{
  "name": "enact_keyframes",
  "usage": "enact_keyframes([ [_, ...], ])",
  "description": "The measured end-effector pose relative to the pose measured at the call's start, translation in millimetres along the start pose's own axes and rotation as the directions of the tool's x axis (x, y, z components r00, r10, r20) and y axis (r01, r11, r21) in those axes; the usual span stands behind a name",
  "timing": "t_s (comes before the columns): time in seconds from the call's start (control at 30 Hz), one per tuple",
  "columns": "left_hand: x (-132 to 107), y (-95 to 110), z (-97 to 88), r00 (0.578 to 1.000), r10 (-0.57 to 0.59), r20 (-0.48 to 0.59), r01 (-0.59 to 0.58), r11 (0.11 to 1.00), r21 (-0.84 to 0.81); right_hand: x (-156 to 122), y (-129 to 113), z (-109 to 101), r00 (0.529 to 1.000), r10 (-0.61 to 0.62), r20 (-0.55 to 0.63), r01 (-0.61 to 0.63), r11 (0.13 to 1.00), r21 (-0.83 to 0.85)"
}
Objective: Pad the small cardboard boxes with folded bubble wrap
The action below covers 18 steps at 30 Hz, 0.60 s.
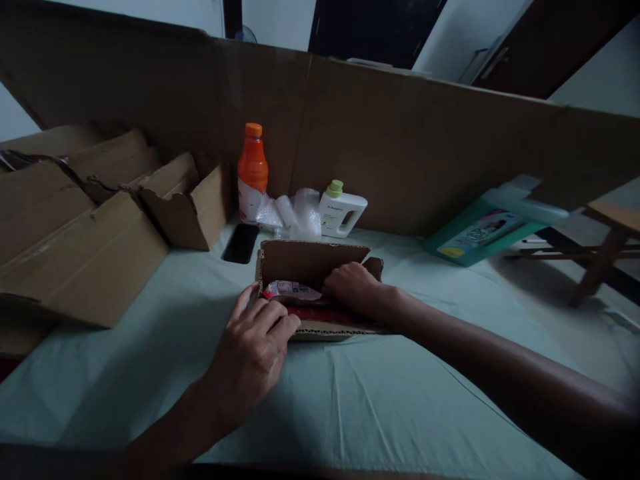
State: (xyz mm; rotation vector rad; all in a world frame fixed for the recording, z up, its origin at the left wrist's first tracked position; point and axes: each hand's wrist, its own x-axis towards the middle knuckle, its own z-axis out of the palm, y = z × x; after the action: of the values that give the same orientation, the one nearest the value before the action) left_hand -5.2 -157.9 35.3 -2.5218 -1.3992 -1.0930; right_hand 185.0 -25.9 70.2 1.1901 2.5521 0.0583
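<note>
A small open cardboard box [315, 261] stands on the cloth in front of me, its back flap upright. Inside lie a shiny packet with a printed label [293, 288] and something red [320, 313] under it. My left hand [257, 340] is closed on the box's front left corner, thumb along the front rim. My right hand [357, 287] reaches into the right side of the box beside the packet. Its fingers are curled down, and what they hold, if anything, is hidden.
Behind the box are a dark phone [241, 243], an orange bottle [253, 167], bubble wrap [305, 213] and a white jug with green cap [343, 212]. Larger cardboard boxes [100, 260] stand left. A green liquid container [493, 223] leans at right. A cardboard wall [375, 133] closes the back.
</note>
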Motion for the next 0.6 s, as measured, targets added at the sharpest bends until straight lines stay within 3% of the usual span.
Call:
enact_keyframes([
  [0.1, -3, 2, 0.1, 0.999, -0.004, -0.053, 0.003, 1.0, -0.026, -15, 11, -10, 0.999, -0.037, 0.033, 0.036, 0.999, 0.022],
  [0.17, -11, 3, 1.4, 0.982, -0.032, -0.185, 0.018, 0.997, -0.075, -45, 26, -17, 0.986, -0.035, -0.161, 0.045, 0.997, 0.057],
  [0.2, -19, 3, 3.5, 0.96, -0.062, -0.272, 0.035, 0.994, -0.104, -65, 34, -17, 0.949, -0.005, -0.314, 0.031, 0.997, 0.077],
  [0.27, -39, 1, 12.3, 0.903, -0.199, -0.381, 0.136, 0.973, -0.186, -108, 49, -5, 0.788, 0.15, -0.597, -0.071, 0.986, 0.153],
  [0.33, -63, -3, 28.0, 0.846, -0.432, -0.313, 0.332, 0.885, -0.326, -142, 55, 25, 0.683, 0.361, -0.635, -0.174, 0.925, 0.339],
  [0.4, -84, -9, 47.8, 0.77, -0.63, -0.103, 0.523, 0.715, -0.465, -156, 46, 67, 0.712, 0.491, -0.502, -0.178, 0.818, 0.548],
  [0.47, -95, -15, 65.6, 0.722, -0.688, 0.077, 0.609, 0.578, -0.542, -147, 26, 106, 0.757, 0.501, -0.42, -0.103, 0.725, 0.681],
  [0.53, -95, -20, 75.9, 0.72, -0.674, 0.165, 0.622, 0.523, -0.583, -121, 4, 131, 0.803, 0.456, -0.384, -0.01, 0.655, 0.756],
  [0.6, -84, -25, 78.3, 0.727, -0.655, 0.207, 0.618, 0.492, -0.613, -92, -11, 136, 0.809, 0.457, -0.369, 0.034, 0.59, 0.806],
])
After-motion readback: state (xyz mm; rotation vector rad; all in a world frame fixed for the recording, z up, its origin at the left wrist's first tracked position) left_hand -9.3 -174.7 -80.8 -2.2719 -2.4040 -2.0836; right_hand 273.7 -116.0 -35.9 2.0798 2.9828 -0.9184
